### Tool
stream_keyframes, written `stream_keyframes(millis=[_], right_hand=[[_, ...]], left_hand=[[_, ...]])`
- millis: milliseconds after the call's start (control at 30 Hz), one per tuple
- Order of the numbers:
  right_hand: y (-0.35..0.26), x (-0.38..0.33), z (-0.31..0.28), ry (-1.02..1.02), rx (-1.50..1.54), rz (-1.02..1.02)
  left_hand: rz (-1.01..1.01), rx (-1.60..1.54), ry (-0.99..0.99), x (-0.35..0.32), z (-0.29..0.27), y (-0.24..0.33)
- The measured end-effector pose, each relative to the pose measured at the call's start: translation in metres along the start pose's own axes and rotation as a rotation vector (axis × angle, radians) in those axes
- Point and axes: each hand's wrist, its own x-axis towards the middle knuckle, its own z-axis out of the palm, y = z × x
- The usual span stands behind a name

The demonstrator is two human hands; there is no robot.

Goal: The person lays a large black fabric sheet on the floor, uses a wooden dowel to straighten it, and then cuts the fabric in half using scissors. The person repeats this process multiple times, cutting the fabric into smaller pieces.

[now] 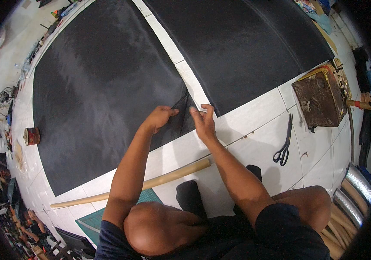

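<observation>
Thin black sheet (107,95) on tiled floor (257,113), L of 2nd black sheet (241,47) (ref), edge running alongside. Your L hand (159,118), L of ref, pinches nr that edge; your R hand (204,125), closer to ref, fingers apart, seems empty.

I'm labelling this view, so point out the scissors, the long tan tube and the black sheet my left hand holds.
Scissors (287,141), head view: near the pivot.
Long tan tube (174,173), head view: toward its right end.
Black sheet (112,91), head view: its middle.

Two black sheets (107,86) lie at and beside the grip. Right of it: one pair of scissors (284,151), one brown box (317,102); nearer the body, one green mat (93,219)
</observation>
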Motion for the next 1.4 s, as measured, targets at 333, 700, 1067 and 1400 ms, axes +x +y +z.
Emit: stream_keyframes(millis=[333, 700, 1067, 1400], right_hand=[[0.024, -0.002, 0.026, 0.045, -0.343, -0.292], [-0.004, -0.010, 0.021, -0.041, -0.391, -0.248], [0.034, 0.008, 0.011, -0.024, -0.310, -0.229], [-0.014, -0.009, 0.020, -0.115, -0.524, -0.140]], left_hand=[[-0.007, 0.056, -0.052, 0.013, 0.001, -0.011], [0.131, -0.108, -0.129, 0.030, -0.002, -0.029], [-0.039, 0.040, -0.008, 0.014, 0.001, -0.010], [-0.020, 0.074, -0.055, 0.012, -0.003, -0.014]])
